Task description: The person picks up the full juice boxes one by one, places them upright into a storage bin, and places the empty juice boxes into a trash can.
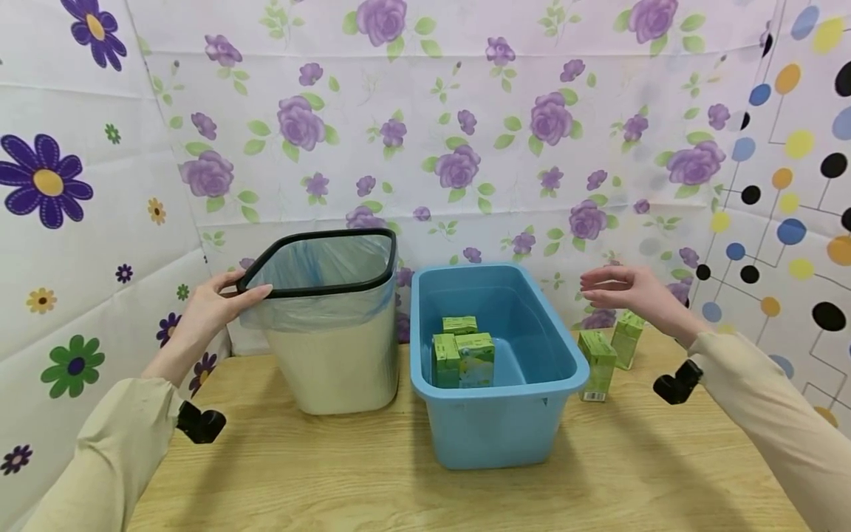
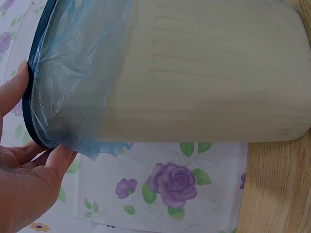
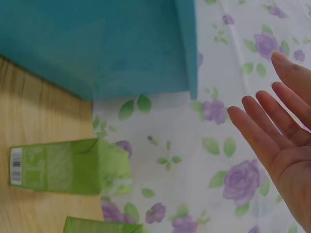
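Observation:
At the left stands a cream trash bin [image 1: 335,366] with a black rim [image 1: 319,290] and a thin bluish plastic bag [image 1: 319,318] lining it. My left hand [image 1: 216,304] grips the rim at its left corner, thumb along the front. In the left wrist view the fingers [image 2: 60,158] bend around that corner, over the bag's edge. My right hand [image 1: 618,288] is raised in the air right of a blue tub [image 1: 492,425], holding nothing. Its fingers [image 3: 260,128] are extended and parted in the right wrist view. Below it, a green drink carton [image 1: 597,366] stands upright on the table.
Inside the tub, three green cartons [image 1: 476,358] sit toward its left side. A second carton [image 1: 626,338] stands behind the one on the right. The wooden table [image 1: 319,480] ends at a floral cloth backdrop [image 1: 412,177], with patterned cloths on both sides.

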Motion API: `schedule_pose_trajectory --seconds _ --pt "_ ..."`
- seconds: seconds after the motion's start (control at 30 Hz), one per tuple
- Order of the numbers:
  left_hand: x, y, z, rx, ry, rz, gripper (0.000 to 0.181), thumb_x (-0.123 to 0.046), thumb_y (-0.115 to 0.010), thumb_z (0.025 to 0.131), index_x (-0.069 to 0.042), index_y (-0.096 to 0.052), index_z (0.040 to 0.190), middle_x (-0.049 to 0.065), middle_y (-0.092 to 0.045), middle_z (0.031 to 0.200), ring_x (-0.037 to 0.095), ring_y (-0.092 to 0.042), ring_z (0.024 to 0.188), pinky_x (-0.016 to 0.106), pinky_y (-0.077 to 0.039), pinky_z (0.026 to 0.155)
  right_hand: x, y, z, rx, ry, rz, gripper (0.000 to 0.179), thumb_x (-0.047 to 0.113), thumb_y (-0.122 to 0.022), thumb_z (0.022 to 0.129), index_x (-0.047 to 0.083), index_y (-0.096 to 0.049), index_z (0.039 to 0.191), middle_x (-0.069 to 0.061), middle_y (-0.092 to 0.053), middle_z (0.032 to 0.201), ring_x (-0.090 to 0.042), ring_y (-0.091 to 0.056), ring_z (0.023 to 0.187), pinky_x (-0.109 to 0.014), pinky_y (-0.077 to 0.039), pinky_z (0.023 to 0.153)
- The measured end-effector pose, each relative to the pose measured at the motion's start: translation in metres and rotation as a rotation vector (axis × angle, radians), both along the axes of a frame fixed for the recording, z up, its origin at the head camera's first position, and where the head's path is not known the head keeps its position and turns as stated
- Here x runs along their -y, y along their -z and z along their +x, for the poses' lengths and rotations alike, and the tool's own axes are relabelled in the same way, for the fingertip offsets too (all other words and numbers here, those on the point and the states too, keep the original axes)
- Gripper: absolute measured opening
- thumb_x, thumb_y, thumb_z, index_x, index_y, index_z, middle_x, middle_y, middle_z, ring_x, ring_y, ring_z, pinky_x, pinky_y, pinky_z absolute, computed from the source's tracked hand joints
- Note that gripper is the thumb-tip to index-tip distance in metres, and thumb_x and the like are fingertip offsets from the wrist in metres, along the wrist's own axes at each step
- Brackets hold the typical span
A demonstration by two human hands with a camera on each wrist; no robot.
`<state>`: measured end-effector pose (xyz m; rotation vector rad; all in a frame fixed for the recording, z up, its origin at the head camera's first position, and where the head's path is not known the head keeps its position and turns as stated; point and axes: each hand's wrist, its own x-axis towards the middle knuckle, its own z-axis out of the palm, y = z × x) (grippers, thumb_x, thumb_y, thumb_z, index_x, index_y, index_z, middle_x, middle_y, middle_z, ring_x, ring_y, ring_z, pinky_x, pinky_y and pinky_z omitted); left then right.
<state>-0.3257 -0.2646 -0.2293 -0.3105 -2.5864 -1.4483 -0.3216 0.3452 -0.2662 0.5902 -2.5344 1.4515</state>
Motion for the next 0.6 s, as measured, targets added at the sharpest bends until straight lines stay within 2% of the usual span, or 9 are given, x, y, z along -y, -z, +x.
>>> schedule_pose_trajectory --seconds 0.1,0.23,0.43,0.6 --pt "0.001 0.000 -0.001 0.004 -0.002 -0.005 0.086 -0.046 -0.059 0.084 -0.008 -0.012 0.145 0.018 -0.004 0.147 0.042 -0.024 0.124 0.056 -0.025 0.094 -0.009 0.012 0.002 -0.003 0.030 0.085 0.045 0.027 -0.062 0.087 0.005 -0.053 0.125 -0.014 -0.055 0.119 -0.019 -0.055 0.102 -0.031 -0.045 0.080" --pt "0.000 0.000 0.000 0.010 -0.003 -0.007 0.086 -0.046 -0.059 0.084 -0.009 -0.012 0.145 0.018 -0.004 0.146 0.042 -0.023 0.124 0.056 -0.024 0.094 -0.018 0.028 0.002 -0.022 0.030 0.162 0.046 0.026 -0.061 0.088 0.002 -0.051 0.126 -0.015 -0.053 0.120 -0.026 -0.049 0.108 -0.035 -0.044 0.081" --pt "-0.001 0.000 0.000 0.008 -0.011 -0.021 0.088 -0.048 -0.060 0.083 -0.009 -0.012 0.146 0.019 -0.005 0.146 0.043 -0.022 0.124 0.058 -0.023 0.094 -0.025 0.050 0.004 -0.019 0.068 0.158 0.053 0.030 -0.065 0.084 0.005 -0.049 0.128 -0.015 -0.049 0.124 -0.031 -0.043 0.112 -0.047 -0.041 0.083" --pt "-0.001 0.000 -0.001 0.000 -0.023 -0.019 0.090 -0.049 -0.060 0.082 -0.007 -0.013 0.145 0.018 -0.005 0.147 0.042 -0.024 0.124 0.058 -0.023 0.094 -0.029 0.068 0.003 0.012 0.071 0.125 0.062 0.027 -0.066 0.084 0.003 -0.039 0.135 -0.020 -0.040 0.130 -0.039 -0.039 0.114 -0.053 -0.039 0.083"
